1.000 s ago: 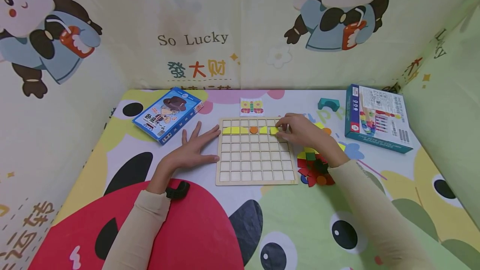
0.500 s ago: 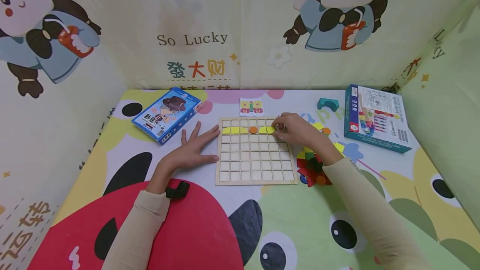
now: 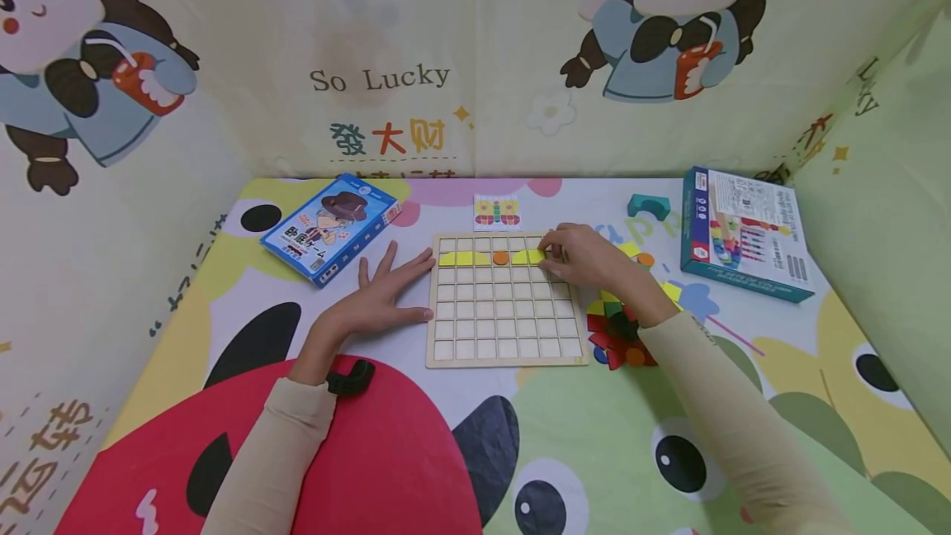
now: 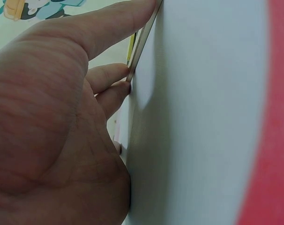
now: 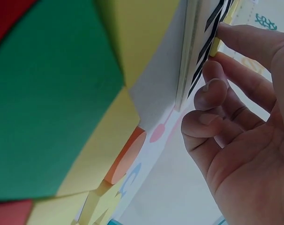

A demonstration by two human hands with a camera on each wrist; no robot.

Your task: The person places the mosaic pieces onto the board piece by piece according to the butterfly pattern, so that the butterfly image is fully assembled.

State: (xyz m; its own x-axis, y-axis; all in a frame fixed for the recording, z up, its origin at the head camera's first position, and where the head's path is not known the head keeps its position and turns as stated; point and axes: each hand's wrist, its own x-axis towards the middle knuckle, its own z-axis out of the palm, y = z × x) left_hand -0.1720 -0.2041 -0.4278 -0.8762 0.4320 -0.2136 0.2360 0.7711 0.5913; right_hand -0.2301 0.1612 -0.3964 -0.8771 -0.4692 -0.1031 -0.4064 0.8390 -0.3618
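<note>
In the head view, a person's left hand (image 3: pixel 377 300) rests with fingers spread at the left edge of a grid board (image 3: pixel 508 312) on the counter (image 3: pixel 397 345), while the right hand (image 3: pixel 590 256) pinches a yellow piece (image 3: pixel 533 258) in the board's second row. The left wrist view catches fingertips (image 4: pixel 115 93) touching the board's edge; the right wrist view, fingertips clamped on the piece, a green piece (image 5: pixel 53 108) in the foreground.

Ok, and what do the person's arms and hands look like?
Both arms wear long beige sleeves, the left sleeve and the right sleeve. A black item, perhaps a strapped-on device, shows beside the left cuff. The left hand and right hand are ungloved.
</note>
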